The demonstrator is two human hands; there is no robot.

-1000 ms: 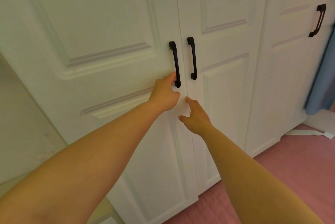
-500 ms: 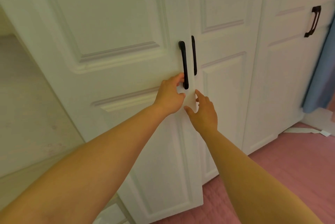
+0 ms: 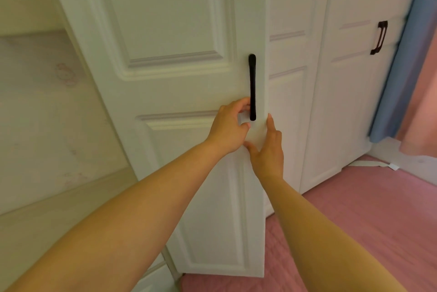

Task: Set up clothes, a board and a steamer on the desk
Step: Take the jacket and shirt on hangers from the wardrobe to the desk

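A white panelled wardrobe door [image 3: 170, 31] stands swung out toward me. My left hand [image 3: 230, 127] has its fingers curled behind the lower end of the door's black bar handle [image 3: 252, 87]. My right hand [image 3: 267, 150] lies against the door's free edge just below the handle, fingers wrapped round the edge and thumb on the front face. No clothes, board or steamer are in sight.
Left of the open door is the pale wardrobe interior [image 3: 47, 114] with a shelf edge. To the right are closed white doors [image 3: 343, 102], one with a black handle [image 3: 379, 37], then a blue curtain [image 3: 402, 79]. Pink floor [image 3: 366, 209] lies below.
The left wardrobe door has swung further open toward me, hiding the neighbouring door's handle and exposing more of the interior. Both hands have stayed at the door's handle and edge.
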